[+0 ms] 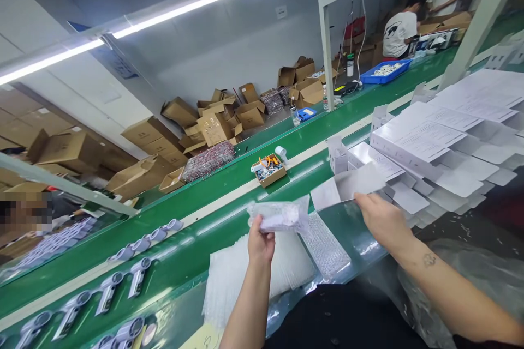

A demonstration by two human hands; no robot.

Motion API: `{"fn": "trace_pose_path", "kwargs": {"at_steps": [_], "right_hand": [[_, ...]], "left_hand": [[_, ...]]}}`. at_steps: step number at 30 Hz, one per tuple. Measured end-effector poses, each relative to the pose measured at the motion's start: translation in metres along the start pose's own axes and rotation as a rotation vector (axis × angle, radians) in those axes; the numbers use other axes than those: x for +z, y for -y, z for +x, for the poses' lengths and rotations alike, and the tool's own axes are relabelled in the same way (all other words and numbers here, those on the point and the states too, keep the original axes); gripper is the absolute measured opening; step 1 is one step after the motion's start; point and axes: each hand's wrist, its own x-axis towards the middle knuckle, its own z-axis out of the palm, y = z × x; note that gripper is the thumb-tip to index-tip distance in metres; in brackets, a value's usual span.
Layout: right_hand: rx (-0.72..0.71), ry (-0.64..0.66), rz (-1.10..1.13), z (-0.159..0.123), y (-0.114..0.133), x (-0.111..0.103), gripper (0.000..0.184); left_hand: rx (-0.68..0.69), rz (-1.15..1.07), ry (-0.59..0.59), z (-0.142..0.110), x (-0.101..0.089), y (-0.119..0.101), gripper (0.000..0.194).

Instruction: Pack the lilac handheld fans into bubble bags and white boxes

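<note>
My left hand (262,242) grips a bubble-wrap pouch (279,215) with a pale object inside that I cannot make out clearly. To its right, my right hand (382,221) pinches the edge of a white carton (360,180), whose near end stands open towards the pouch. The pouch and the carton are a little apart. Below my left hand lies a stack of flat bubble-wrap bags (229,270), and a single bubble-wrap bag (325,245) rests beside it.
White cartons (426,133) are piled at the right. Several handheld devices (108,292) lie on the green belt (172,262) at the left. A small cardboard box (272,177) of parts stands ahead. A blue tray (385,72) and people (401,32) are farther back.
</note>
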Motion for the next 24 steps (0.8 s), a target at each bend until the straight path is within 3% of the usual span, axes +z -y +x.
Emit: {"fn": "trace_pose_path", "kwargs": {"at_steps": [4, 6, 8, 11, 15, 18, 21, 24], "right_hand": [[-0.281, 0.414, 0.149, 0.003, -0.001, 0.043, 0.035], [-0.347, 0.518, 0.254, -0.001, -0.004, 0.07, 0.027], [-0.322, 0.506, 0.348, -0.008, -0.008, 0.094, 0.019], [-0.172, 0.373, 0.461, -0.019, -0.01, 0.121, 0.04], [-0.183, 0.279, 0.597, -0.024, 0.001, 0.14, 0.035], [-0.251, 0.245, 0.682, -0.022, 0.011, 0.148, 0.04], [-0.237, 0.245, 0.735, -0.022, 0.01, 0.153, 0.049], [-0.16, 0.241, 0.772, -0.024, 0.0, 0.155, 0.057]], "left_hand": [[-0.031, 0.018, 0.031, 0.005, 0.025, 0.015, 0.028], [-0.017, 0.137, 0.063, 0.003, 0.041, 0.035, 0.036], [0.026, 0.263, 0.058, 0.002, 0.052, 0.051, 0.041], [0.183, 0.504, 0.047, 0.002, 0.05, 0.06, 0.034], [0.628, 1.066, 0.157, -0.003, 0.04, 0.055, 0.017], [0.912, 1.506, 0.269, -0.007, 0.05, 0.065, 0.008], [0.84, 1.797, 0.395, -0.007, 0.067, 0.08, 0.016], [0.757, 1.807, 0.517, -0.013, 0.07, 0.084, 0.034]]}}
